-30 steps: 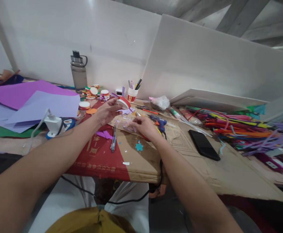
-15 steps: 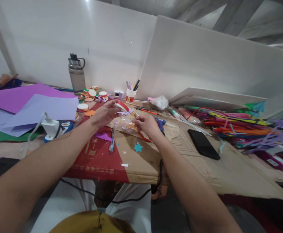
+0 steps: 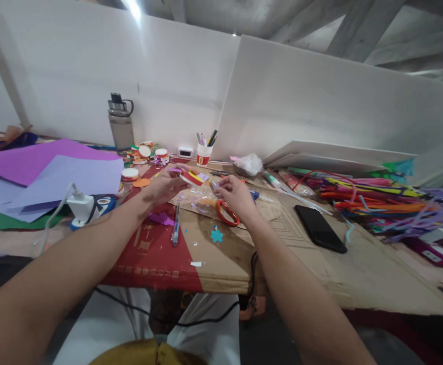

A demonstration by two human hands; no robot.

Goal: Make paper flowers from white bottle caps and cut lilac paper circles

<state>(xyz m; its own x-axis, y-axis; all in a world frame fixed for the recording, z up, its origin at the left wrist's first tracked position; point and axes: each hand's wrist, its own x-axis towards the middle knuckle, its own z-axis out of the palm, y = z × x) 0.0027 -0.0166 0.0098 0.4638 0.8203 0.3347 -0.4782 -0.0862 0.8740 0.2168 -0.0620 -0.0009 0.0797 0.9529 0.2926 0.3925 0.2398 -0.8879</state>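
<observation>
My left hand is closed on a small round paper piece with a red, white and yellow rim, held above the cardboard. Purple paper shows beside it. A short gap to the right, my right hand is pinched; what lies between its fingertips is too small to make out. Just below that hand are the orange-red handles of a pair of scissors, whose blades are hard to see. Nearer me lie a teal paper star and a clear pen.
Paper scraps litter the cardboard. Behind stand a paper cup of pens and a water bottle. Coloured sheets and a plugged power strip are left; a phone and many coloured strips are right.
The round piece in my left hand has turned, showing more yellow. My right hand has shifted slightly right, away from it. The view has tilted up a little.
</observation>
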